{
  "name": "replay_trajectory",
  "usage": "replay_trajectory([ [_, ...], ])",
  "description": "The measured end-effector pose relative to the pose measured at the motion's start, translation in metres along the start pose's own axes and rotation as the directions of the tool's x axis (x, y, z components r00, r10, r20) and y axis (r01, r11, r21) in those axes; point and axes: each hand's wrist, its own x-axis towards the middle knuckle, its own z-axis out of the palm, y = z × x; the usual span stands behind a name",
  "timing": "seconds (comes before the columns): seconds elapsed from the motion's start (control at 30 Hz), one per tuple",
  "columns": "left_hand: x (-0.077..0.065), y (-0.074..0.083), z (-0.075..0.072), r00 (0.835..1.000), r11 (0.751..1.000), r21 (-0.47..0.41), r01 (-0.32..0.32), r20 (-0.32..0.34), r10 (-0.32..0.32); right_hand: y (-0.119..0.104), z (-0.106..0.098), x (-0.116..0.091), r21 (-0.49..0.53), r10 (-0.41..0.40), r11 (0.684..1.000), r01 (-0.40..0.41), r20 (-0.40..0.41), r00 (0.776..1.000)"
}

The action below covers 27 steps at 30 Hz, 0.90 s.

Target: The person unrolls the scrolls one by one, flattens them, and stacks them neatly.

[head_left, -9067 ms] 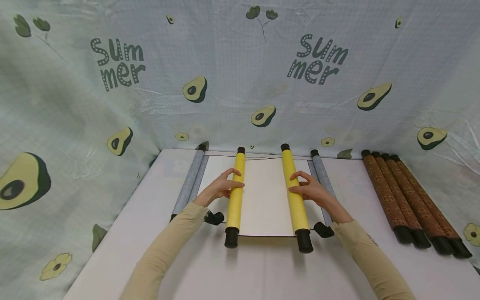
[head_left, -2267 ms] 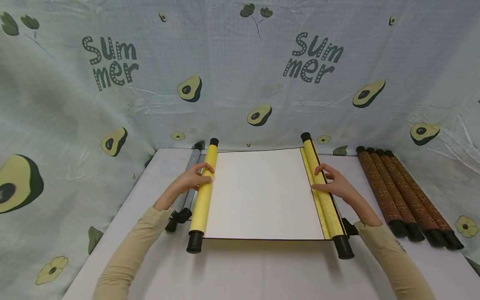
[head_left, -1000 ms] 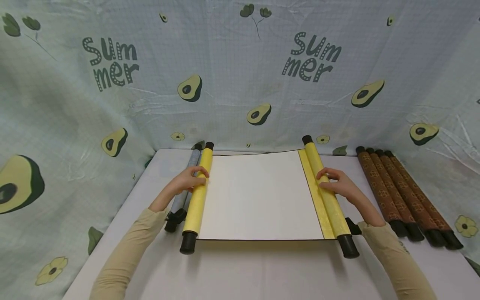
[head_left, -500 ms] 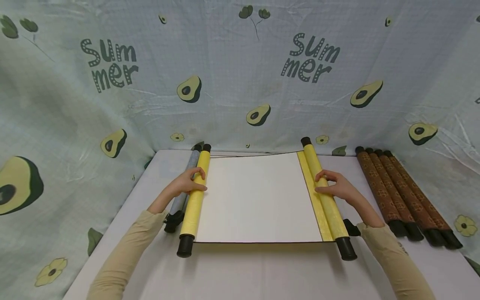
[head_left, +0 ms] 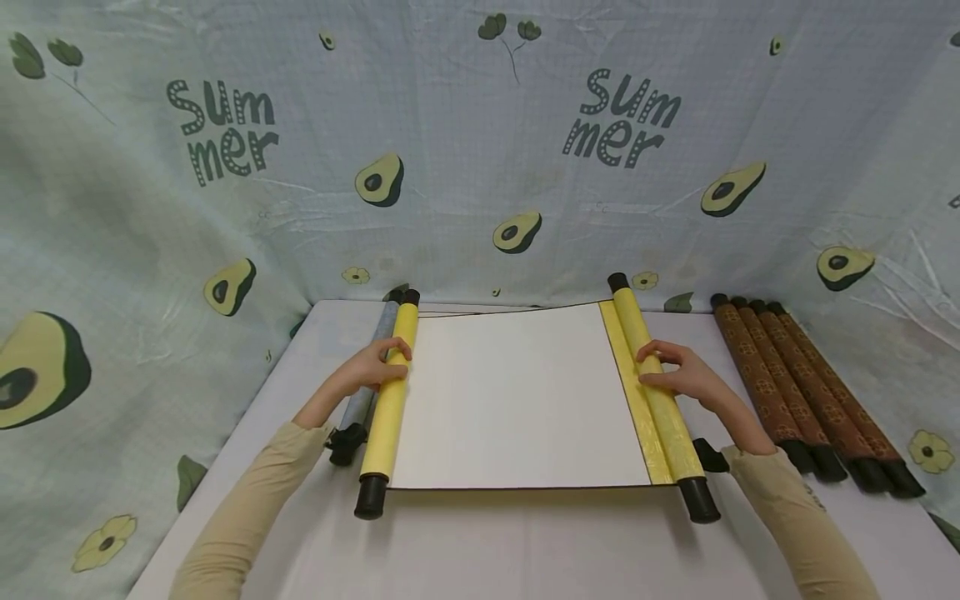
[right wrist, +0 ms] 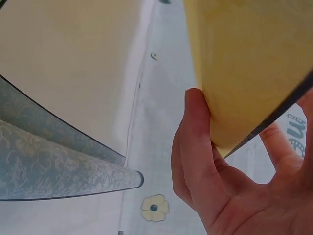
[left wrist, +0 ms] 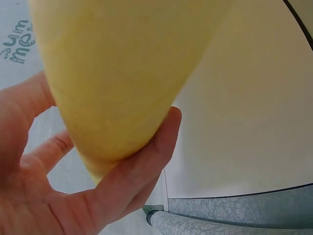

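A yellow hanging scroll with black end knobs is spread open in the head view, its white sheet (head_left: 517,400) stretched between two rolls. My left hand (head_left: 371,364) grips the left yellow roll (head_left: 386,425), thumb on one side and fingers on the other. The right yellow roll (head_left: 667,425) is pinched by my right hand (head_left: 682,372), and a flat yellow border strip (head_left: 630,383) shows beside it. A shadow below suggests the scroll is held above the table. Beneath it lies a blue-grey patterned scroll (head_left: 358,408), mostly hidden; its floral roll (right wrist: 63,161) appears in the right wrist view.
Several brown patterned scrolls (head_left: 802,383) with black knobs lie side by side on the white table (head_left: 480,550) at the right. Dark pieces (head_left: 708,456) sit near each wrist. An avocado-print cloth (head_left: 465,125) hangs behind and around the table.
Since the earliest frame both hands have moved apart, unrolling the white sheet widely and exposing the yellow border at the right. Over the last half second the right hand shifted slightly right.
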Motion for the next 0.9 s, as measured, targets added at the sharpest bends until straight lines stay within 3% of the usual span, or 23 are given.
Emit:
replay_trajectory([
  [0.27,0.001,-0.002,0.000,0.999,0.999,0.033,0.029,-0.024,-0.028,0.002,-0.001,0.000,-0.004,-0.003,1.000,0.003,0.003,1.000],
  [0.5,0.003,-0.006,-0.008,1.000,0.999,0.051,0.015,-0.020,-0.014,0.001,-0.004,0.000,-0.003,0.000,1.000,0.000,0.011,1.000],
  [0.9,0.005,-0.019,-0.014,0.999,0.999,0.024,0.041,0.005,-0.041,0.005,-0.004,0.000,0.004,0.027,1.000,-0.027,0.009,1.000],
])
